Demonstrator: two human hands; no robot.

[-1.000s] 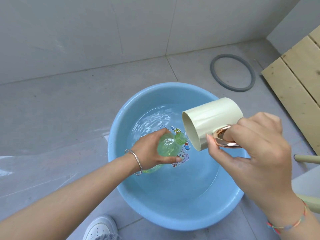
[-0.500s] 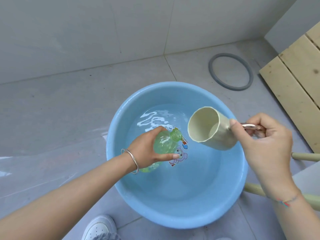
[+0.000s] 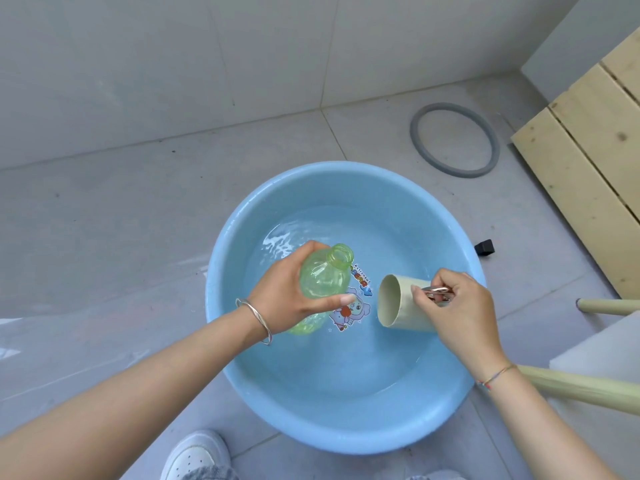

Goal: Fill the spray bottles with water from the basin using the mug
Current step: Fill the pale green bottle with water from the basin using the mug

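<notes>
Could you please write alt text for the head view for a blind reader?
The left hand grips an uncapped green bottle and the right hand holds a cream mug sideways by its handle, both above a blue basin of water.

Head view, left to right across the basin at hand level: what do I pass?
In order: left hand gripping → green bottle, uncapped → mug, tipped on its side → right hand holding the mug's handle.

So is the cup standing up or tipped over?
Tipped on its side. The mug has its open mouth facing sideways toward the green bottle, and the right hand holds its handle over the basin.
</notes>
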